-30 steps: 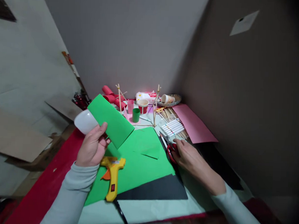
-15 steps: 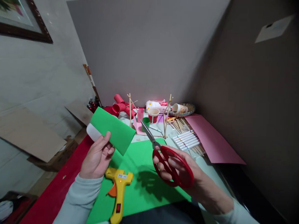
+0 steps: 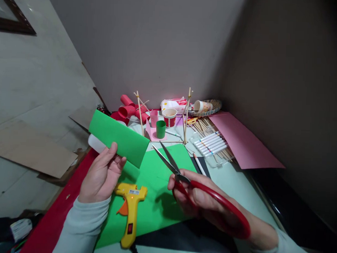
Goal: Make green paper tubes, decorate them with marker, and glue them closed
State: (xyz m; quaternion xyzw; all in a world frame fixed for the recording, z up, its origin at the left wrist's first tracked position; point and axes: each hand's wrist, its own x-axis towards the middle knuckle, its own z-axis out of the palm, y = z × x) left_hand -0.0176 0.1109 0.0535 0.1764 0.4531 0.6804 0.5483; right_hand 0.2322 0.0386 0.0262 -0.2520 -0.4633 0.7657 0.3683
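A rectangular piece of green paper [image 3: 120,137] is pinched by its lower edge in my left hand [image 3: 103,172], held tilted above the table. My right hand [image 3: 207,198] grips red-handled scissors [image 3: 180,173]. Their blades are slightly parted and point up and left, close to the paper's right corner but apart from it. Beneath both hands lies a large green sheet [image 3: 152,199]. On it rests a yellow glue gun [image 3: 131,210] with an orange trigger and a small lit light.
Behind stand a small green paper cup [image 3: 160,130], stick frames [image 3: 187,116], a red-and-white cup [image 3: 169,117] and red paper rolls [image 3: 126,111]. To the right are white markers [image 3: 211,143], thin wooden sticks [image 3: 203,124] and a pink sheet [image 3: 242,140]. A grey wall rises behind.
The scissors have turned and their blades have opened. My left hand and the green paper have shifted slightly left in view. The camera has tilted, and a white pencil now shows beside the sheet.
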